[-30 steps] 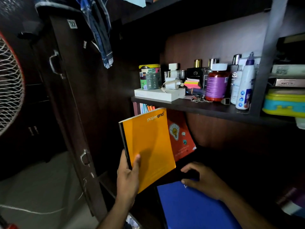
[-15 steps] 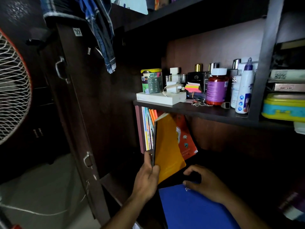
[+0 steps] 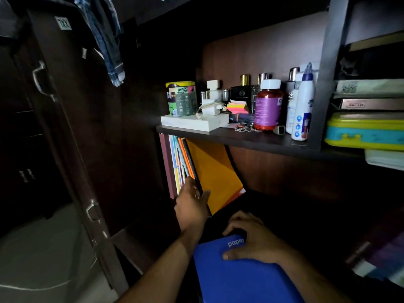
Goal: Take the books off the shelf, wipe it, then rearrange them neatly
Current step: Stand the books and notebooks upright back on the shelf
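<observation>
An orange notebook (image 3: 215,171) stands tilted in the lower shelf compartment, leaning against a row of upright books (image 3: 178,162) at the left wall. My left hand (image 3: 192,204) holds its spine edge, thumb on the cover. A red book edge (image 3: 239,192) peeks out behind it. A blue notebook (image 3: 240,278) lies flat in front of the shelf, and my right hand (image 3: 251,239) rests on its top corner with fingers curled over the edge. The lower shelf floor (image 3: 295,206) is dark.
The upper shelf board (image 3: 273,143) carries a white box (image 3: 192,123), a tin (image 3: 181,98), bottles and a red pill jar (image 3: 267,106). A yellow-blue lunch box (image 3: 365,133) sits right. A wardrobe door (image 3: 72,138) stands open left. More books (image 3: 376,259) lie lower right.
My left hand has carried the orange notebook up and into the shelf, turning it upright against the row of books. My right hand stayed on the blue notebook.
</observation>
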